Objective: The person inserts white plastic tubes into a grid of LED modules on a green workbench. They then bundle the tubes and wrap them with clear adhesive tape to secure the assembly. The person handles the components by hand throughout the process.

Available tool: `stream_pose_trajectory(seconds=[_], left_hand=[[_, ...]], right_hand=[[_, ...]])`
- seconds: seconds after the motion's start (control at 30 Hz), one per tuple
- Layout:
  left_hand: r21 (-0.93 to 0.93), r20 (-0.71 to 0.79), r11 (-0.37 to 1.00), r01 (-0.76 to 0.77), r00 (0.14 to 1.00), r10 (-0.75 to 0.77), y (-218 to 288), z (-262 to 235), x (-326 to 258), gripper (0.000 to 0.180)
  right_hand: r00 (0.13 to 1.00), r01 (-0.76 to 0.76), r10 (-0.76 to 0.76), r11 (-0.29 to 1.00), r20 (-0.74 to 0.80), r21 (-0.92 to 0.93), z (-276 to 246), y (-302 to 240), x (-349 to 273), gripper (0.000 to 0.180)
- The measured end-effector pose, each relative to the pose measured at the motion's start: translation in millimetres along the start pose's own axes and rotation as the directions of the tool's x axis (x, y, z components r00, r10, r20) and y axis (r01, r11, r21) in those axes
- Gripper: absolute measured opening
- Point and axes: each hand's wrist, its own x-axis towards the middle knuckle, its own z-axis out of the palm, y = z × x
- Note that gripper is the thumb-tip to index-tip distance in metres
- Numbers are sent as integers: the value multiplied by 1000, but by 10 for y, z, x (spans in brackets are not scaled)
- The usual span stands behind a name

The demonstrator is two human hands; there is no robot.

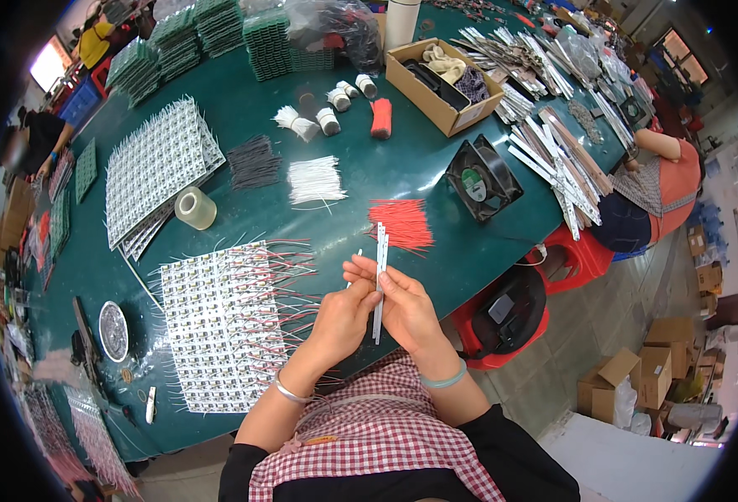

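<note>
Near the table's front edge, my right hand is closed on a few narrow white strips with dark dots, held nearly upright between thumb and fingers. Close against their left side, my left hand is closed, its fingertips near the strips. A thin white piece pokes up by its fingers; the rest of it is hidden. Just beyond the strips lies a bundle of red wires. Left of my hands, a white circuit-board panel lies flat, with red, white and dark wires along its right edge.
Beyond lie white wires, black wires and a tape roll. Stacked panels stand left. A fan, an open carton and loose strips are right. A co-worker sits beyond red stools.
</note>
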Motion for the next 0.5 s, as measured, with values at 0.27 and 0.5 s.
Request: stream_pose_trajectory(seconds=[0.27,0.5], left_hand=[[-214,61,970,118,992,-107,-28,-55,21,18],[202,-154,973,108,985,-77,-136,-262,-20,22]], right_hand=[[998,-60,59,998,-16,-16,-9,-41,-5,34],[942,-9,-30,993,-335,-115,-249,30,-53,35]])
